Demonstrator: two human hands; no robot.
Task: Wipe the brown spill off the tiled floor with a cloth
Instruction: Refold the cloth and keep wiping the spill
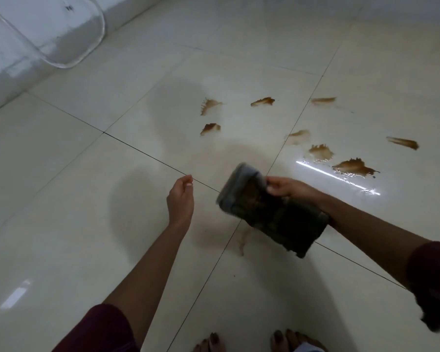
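On the pale glossy tiled floor, from about twelve o'clock round to three o'clock of the picture's centre, lie the brown liquid splashes: I count eight clear ones, plus a faint streak on the grout line near six o'clock. The largest pools, at three o'clock, glisten wet.

The right hand pinches the dark grey folded cloth by its upper edge, thumb on the near face; the cloth hangs above the floor, just short of the nearest splash. It is blurred, so its weave cannot be told. It looks soft and limp, likely damp and a little heavy, and it should bunch readily; taking it flat under the palm would probably spread pressure better than an edge pinch. The tiles look slippery where wet.

The left hand holds nothing, its fingers loosely curled, hovering at nine o'clock of the cloth.

There is one cloth. Two bare feet show at six o'clock, and one clear curved plastic object sits at eleven o'clock.
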